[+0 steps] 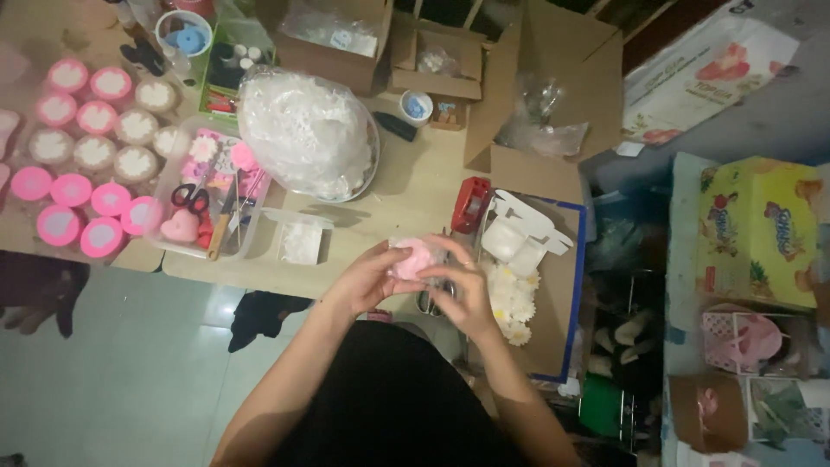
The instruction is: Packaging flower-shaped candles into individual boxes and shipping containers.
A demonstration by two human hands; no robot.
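Nearest, the left hand (367, 281) and right hand (462, 290) close together around a small pink piece (413, 258) in clear wrap, held just above the near table edge (259, 281). Judging by this, that piece is mid-assembly. White daisies (510, 303) lie just right of the hands, apparently unused. Farther left, a clear tray (212, 207) holds scissors and pink bits. Far left, rows of pink and white round cups (91, 147) look finished, while the bag of white material (303, 130) beyond remains full
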